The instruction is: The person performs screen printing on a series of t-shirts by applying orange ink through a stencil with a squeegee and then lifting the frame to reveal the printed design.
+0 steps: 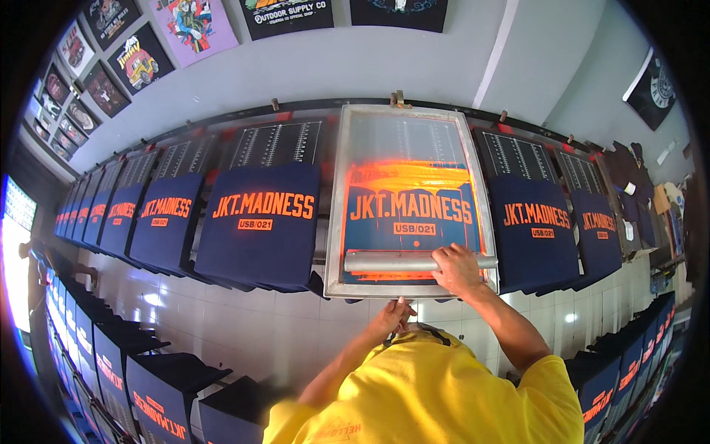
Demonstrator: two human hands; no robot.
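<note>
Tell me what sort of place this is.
Likely a screen-printing workshop: the right hand holds a silver squeegee on a framed screen streaked with orange ink, and navy garments with orange prints lie on a row of boards.

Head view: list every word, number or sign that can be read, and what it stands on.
Wording is described, not copied.
Navy shirts: orange words and numbers.
Screen: the same orange text.
Wall prints: some readable, others too small.
Boards: white marks, too small.
Yellow shirt: faint lettering, blurred.

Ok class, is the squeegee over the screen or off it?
Over it: the squeegee lies crosswise at the near end of the screen, gripped by the right hand. Any contact beneath is hidden.
</note>
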